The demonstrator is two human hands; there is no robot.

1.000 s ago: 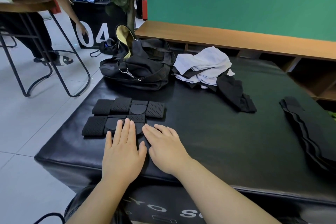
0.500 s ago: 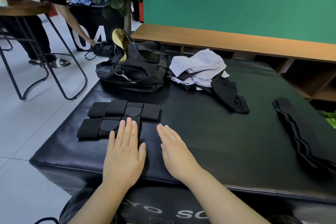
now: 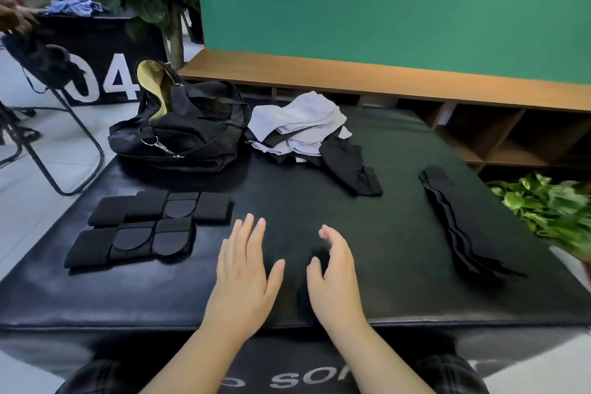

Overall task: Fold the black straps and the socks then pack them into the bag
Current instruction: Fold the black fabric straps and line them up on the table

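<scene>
Hands (image 3: pixel 243 272) now right of folded straps (image 3: pixel 150 227) (bag (image 3: pixel 192 134) beyond).

Bright, even overhead light; sheen on the black mat (image 3: pixel 367 281), soft shadows, motion blur smears the right-edge plant (image 3: pixel 550 211), wide-angle bending.

A wide bare stretch of the black padded table (image 3: pixel 319 201) is lying open in front of the 2 hands, between the folded black straps (image 3: pixel 150 227) at the left and the long black strap (image 3: pixel 454 221) at the right. The way forward to the bag (image 3: pixel 192 134) is staying free along the middle. The pile of socks (image 3: pixel 307 134) is sitting just beside the bag and is blocking its right side. Green leaves (image 3: pixel 550 211) are crowding the table's right edge.
</scene>
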